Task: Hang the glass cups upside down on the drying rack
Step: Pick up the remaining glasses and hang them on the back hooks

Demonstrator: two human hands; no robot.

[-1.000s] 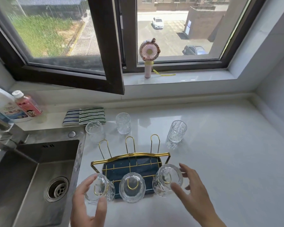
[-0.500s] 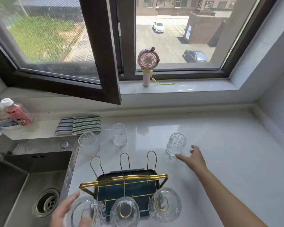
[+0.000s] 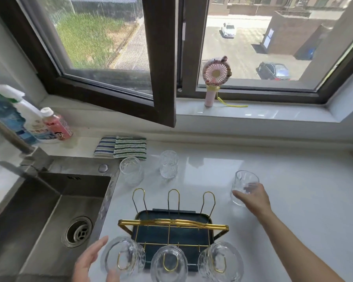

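A gold wire drying rack on a dark tray stands on the white counter. Three glass cups hang upside down on its near prongs: left, middle, right. Its three far prongs are bare. My left hand is open beside the left hung cup, fingers spread around it. My right hand wraps around an upright glass cup right of the rack. Two more upright cups stand behind the rack.
A steel sink with a drain lies left of the rack. Striped cloths and cleaning bottles sit at the back left. A pink hand fan stands on the sill. An open window frame juts over the counter.
My right hand has reached further and closed its fingers around the upright cup on the right. My left hand stays by the left hung cup. The view has shifted closer.
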